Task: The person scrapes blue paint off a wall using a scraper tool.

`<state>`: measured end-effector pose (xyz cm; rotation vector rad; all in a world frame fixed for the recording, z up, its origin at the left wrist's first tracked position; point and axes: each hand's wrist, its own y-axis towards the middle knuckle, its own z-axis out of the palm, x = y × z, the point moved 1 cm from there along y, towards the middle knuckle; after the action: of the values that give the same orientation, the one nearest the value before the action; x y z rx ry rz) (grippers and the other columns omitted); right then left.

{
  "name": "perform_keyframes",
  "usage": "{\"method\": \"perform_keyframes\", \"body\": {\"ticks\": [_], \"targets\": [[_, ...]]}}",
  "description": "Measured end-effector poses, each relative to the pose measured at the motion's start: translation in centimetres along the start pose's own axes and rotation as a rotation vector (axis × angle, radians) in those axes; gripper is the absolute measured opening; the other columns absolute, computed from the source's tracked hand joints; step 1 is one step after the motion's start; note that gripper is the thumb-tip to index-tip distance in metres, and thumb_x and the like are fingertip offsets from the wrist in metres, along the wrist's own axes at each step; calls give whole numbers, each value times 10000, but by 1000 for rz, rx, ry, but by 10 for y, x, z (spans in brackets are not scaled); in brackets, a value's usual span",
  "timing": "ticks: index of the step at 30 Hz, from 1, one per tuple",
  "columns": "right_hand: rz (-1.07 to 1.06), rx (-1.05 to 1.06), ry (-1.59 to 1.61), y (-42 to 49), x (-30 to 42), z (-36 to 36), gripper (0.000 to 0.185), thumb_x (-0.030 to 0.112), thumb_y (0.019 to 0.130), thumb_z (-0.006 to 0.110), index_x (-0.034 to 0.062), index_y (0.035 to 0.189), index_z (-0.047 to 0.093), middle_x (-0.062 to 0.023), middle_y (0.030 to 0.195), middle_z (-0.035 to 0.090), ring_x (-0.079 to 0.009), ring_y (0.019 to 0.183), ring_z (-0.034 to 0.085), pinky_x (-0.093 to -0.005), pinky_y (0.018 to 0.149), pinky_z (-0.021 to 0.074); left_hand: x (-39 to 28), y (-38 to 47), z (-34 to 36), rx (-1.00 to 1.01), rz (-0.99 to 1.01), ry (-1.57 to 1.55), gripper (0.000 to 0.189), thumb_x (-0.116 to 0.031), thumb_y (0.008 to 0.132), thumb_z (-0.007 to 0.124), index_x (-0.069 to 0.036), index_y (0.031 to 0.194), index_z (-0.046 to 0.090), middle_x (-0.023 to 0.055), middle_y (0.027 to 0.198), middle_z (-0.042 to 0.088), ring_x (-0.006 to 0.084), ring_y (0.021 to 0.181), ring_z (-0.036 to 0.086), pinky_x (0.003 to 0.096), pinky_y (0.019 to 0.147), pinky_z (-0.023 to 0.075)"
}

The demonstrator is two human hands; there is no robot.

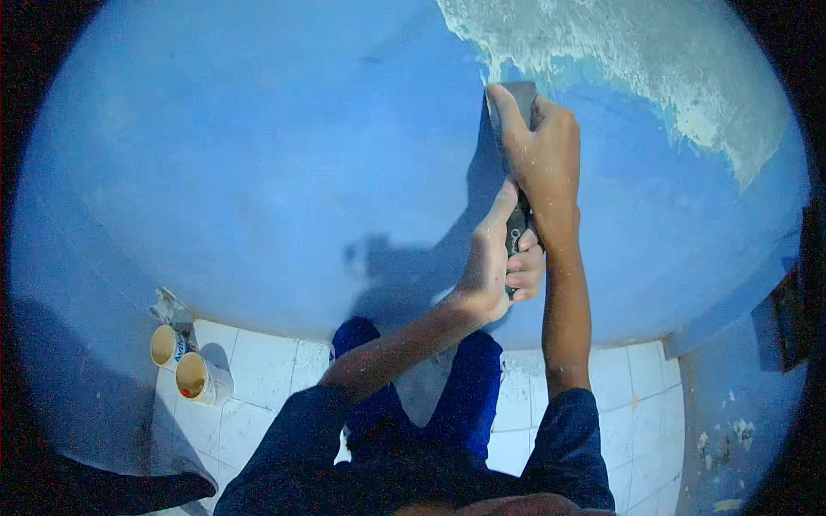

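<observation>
My left hand (493,264) is wrapped around the dark handle of a flat scraper (520,91). Higher up, my right hand (545,151) grips the same tool close to its blade, the thumb lying along the left edge. The wide metal blade points upward against a blue-painted wall (258,161). Its top edge meets the ragged lower border of a bare grey-white patch (632,51), where the paint is off. Lighter turquoise shows along that border. Part of the handle is hidden behind my fingers and right wrist.
Two open plastic tubs (205,379) stand on the white tiled floor (258,367) at the lower left; the nearer one has something red inside. A dark wooden object (790,319) is at the right wall. Chipped spots (742,435) mark that wall's lower part.
</observation>
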<state>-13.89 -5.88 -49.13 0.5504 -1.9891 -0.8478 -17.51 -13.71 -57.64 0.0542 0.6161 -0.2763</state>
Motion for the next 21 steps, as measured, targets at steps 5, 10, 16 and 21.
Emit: {"method": "perform_keyframes", "body": {"ticks": [5, 10, 16, 21], "targets": [[-107, -87, 86, 8, -2, 0, 483, 403, 795, 595, -64, 675, 607, -262, 615, 553, -413, 589, 568, -429, 547, 435, -2, 13, -4, 81, 38, 101, 581, -672, 850, 326, -157, 582, 342, -43, 428, 254, 99, 309, 232, 278, 302, 190], [-172, -66, 80, -2, -17, 7, 495, 425, 796, 585, -57, 685, 617, -267, 619, 554, -419, 592, 570, -439, 553, 439, 4, 5, -9, 30, 68, 58, 590, -669, 856, 315, -151, 574, 346, -45, 414, 242, 106, 302, 228, 287, 298, 196], [-166, -68, -6, 13, 6, -5, 425, 394, 801, 578, -18, 718, 642, -239, 641, 578, -402, 603, 581, -425, 568, 453, -7, 14, 12, 15, 126, 20, 592, -669, 858, 305, -150, 576, 352, -37, 411, 263, 118, 295, 219, 292, 306, 173], [-106, -40, 29, 5, -12, -2, 442, 408, 790, 583, -27, 730, 638, -239, 658, 583, -404, 634, 586, -426, 586, 455, 9, 18, -1, 69, -22, -13, 595, -691, 836, 327, -157, 576, 357, -40, 410, 259, 114, 293, 229, 288, 302, 185]]}}
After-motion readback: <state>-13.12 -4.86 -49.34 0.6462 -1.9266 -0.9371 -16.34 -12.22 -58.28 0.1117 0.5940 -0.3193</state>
